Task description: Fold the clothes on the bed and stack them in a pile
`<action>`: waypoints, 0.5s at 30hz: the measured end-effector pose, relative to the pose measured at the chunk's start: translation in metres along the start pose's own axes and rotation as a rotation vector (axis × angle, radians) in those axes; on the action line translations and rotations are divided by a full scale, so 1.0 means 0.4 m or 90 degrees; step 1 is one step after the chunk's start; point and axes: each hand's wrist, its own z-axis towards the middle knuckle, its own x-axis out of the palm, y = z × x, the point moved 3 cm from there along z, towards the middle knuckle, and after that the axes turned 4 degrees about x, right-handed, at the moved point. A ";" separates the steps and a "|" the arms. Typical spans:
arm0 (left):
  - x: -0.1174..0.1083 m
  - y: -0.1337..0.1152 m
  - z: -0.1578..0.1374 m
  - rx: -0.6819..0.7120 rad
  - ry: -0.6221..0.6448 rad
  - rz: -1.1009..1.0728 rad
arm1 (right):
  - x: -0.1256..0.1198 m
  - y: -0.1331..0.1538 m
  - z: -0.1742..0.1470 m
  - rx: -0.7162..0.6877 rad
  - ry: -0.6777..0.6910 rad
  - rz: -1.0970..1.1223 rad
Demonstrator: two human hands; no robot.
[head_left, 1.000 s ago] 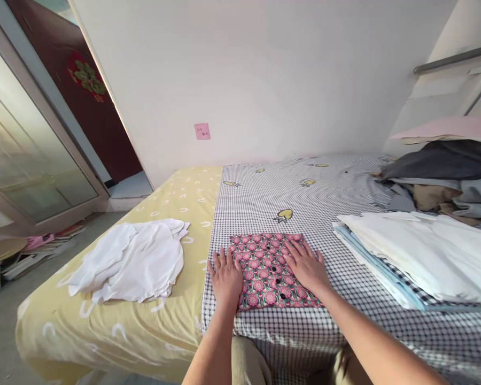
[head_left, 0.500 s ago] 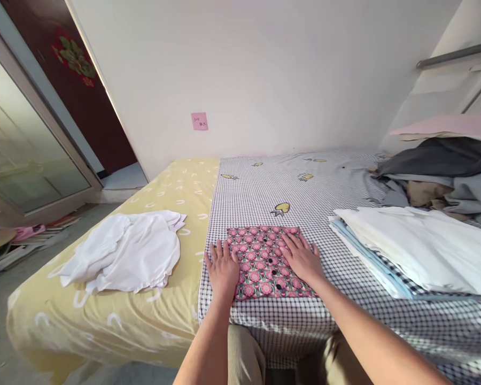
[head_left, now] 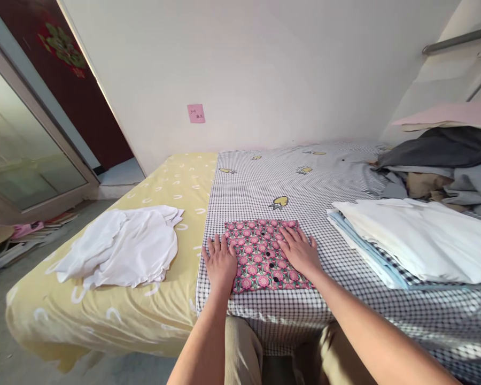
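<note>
A folded shirt (head_left: 250,256) with a pink floral print and black buttons lies flat near the front edge of the bed. At its left side rests my left hand (head_left: 220,263), palm down with fingers spread, partly on the checked sheet. My right hand (head_left: 300,248) lies flat over the shirt's right part, fingers stretched out. Neither hand grips anything. The shirt's lower right corner is partly covered by my right hand and forearm.
A crumpled white garment (head_left: 124,246) lies on the yellow sheet (head_left: 172,182) to the left. On the right is a stack of folded clothes (head_left: 417,235), white on top. Behind it sits a heap of dark and grey clothes (head_left: 444,155). A wall (head_left: 264,69) stands behind the bed.
The view has tilted slightly, so everything sits a little higher in the picture. Both hands stay flat at the shirt, and the shirt looks unchanged.
</note>
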 end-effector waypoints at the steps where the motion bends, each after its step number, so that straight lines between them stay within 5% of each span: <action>1: -0.001 0.000 0.000 -0.001 0.001 0.000 | -0.001 0.001 0.000 0.001 0.002 0.000; 15: -0.006 -0.003 0.002 0.004 -0.005 0.009 | -0.004 -0.001 0.001 0.001 0.014 0.015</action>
